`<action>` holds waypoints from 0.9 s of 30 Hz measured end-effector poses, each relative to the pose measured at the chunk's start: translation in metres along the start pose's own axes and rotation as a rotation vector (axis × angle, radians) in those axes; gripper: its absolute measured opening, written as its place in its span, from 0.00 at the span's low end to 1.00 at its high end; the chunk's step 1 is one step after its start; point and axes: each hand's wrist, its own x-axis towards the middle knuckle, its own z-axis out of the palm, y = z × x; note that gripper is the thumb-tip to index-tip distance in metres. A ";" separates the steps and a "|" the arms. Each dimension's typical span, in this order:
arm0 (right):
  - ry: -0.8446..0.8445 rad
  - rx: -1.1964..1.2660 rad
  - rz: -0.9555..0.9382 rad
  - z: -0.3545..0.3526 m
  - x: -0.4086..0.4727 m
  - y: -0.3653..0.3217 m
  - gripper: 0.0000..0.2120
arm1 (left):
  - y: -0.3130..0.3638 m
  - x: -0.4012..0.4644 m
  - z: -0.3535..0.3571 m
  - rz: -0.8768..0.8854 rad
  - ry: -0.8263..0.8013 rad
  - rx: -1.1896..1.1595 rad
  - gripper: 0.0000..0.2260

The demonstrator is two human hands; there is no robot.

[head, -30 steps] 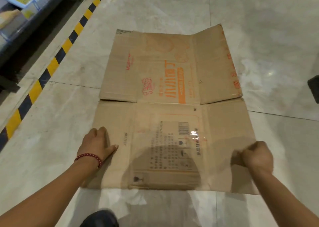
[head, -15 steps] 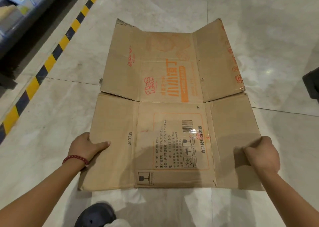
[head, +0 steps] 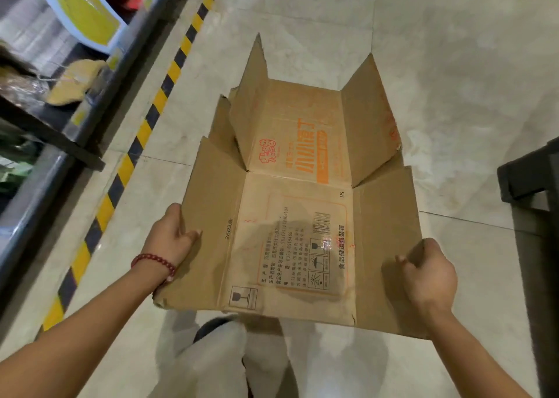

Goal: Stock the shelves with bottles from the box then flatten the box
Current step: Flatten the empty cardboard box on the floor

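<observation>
Flattened cardboard box (head: 290, 210) is held up off the pale tiled floor (head: 453, 79), roughly level in front of the person, over their light trousers (head: 211, 361). Left hand (head: 169, 241) grips the box's left edge: thumb lies on the upper face, fingers are curled under the panel and hidden. A red bead bracelet (head: 154, 263) sits on that wrist. Right hand (head: 429, 272) grips the right edge, fingers curled tightly round the cardboard, knuckles up. Both grips are closed on the box; neither is free. Near panel faces up, showing a barcode, handling symbols and orange-framed print; a patch of clear tape gives glare near its centre. Far panels carry large orange characters. The far flaps are not flat: the far-left flap stands steeply up to a point, the far-right one tilts up as well, so the far half forms a shallow trough. A dark shoe (head: 208, 329) shows just below the near edge. Yellow-and-black hazard tape (head: 145, 131) runs diagonally along the floor beside a dark shelf unit (head: 60, 119) at left, which holds a yellow-labelled package (head: 84, 19) and blurred goods. A dark object (head: 532, 185) stands at the right frame edge; identity cannot be told.
</observation>
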 end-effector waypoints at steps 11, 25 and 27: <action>-0.125 -0.043 -0.091 -0.219 -0.079 -0.179 0.05 | 0.089 -0.131 -0.252 -0.213 0.048 -0.087 0.13; -0.132 -0.106 -0.356 -0.340 -0.069 -0.371 0.07 | 0.156 -0.164 -0.434 -0.327 0.229 -0.102 0.11; -0.132 -0.105 -0.403 -0.340 -0.053 -0.384 0.07 | 0.164 -0.165 -0.436 -0.368 0.258 -0.121 0.11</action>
